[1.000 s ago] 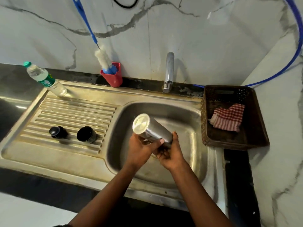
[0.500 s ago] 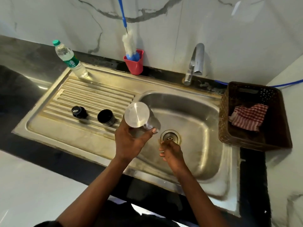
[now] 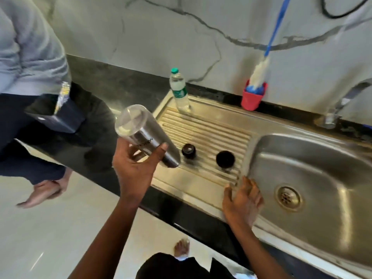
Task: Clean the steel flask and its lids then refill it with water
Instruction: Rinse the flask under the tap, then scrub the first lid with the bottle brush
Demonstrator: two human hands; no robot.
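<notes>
Left hand [image 3: 136, 168] grips the steel flask [image 3: 147, 135], thumb and fingers curled round its body. Flask is tilted, base up, mouth down over the left end of the drainboard [image 3: 211, 125], just beside the small lid [image 3: 188, 151]. Wider lid [image 3: 225, 159] sits further right on the ridges. Right hand [image 3: 243, 200] is empty, fingers spread straight over the sink [image 3: 193, 193] front rim; contact unclear. Water bottle [image 3: 179, 91] stands at the back.
</notes>
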